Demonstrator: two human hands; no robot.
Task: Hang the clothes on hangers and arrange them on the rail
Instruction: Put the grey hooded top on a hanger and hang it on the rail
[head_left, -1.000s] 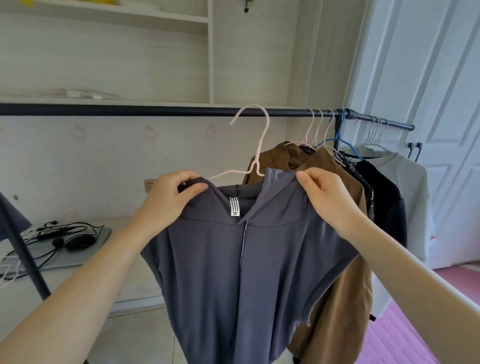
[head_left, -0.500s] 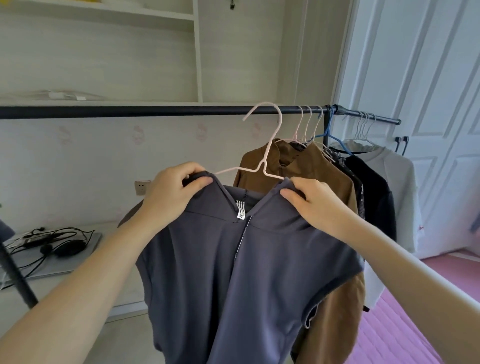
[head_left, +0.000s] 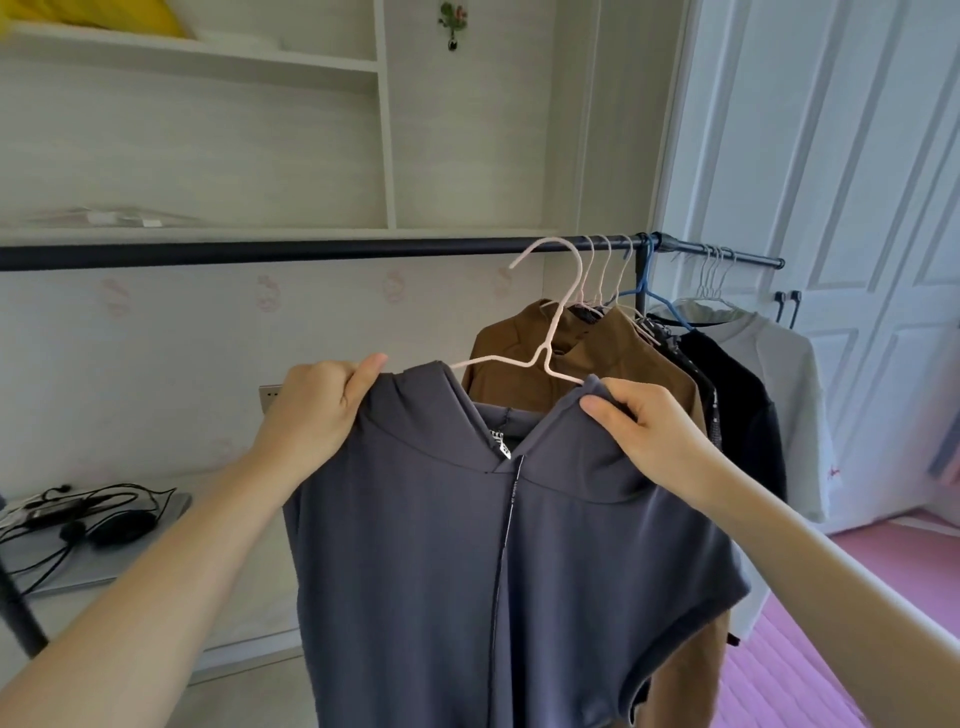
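Since a second ago the grey top (head_left: 498, 545) and its pink hanger (head_left: 545, 332) have risen, so the hook tip now sits level with the rail (head_left: 311, 252), just left of the brown jacket (head_left: 587, 358); it is not yet over the bar. The left hand (head_left: 317, 410) pinches the left shoulder, fingers curled round cloth. The right hand (head_left: 649, 441) grips the right shoulder the same way. The fabric looks soft, light and limp, likely to slip off the thin wire, so holding it at both shoulder ends over the hanger arms seems best.
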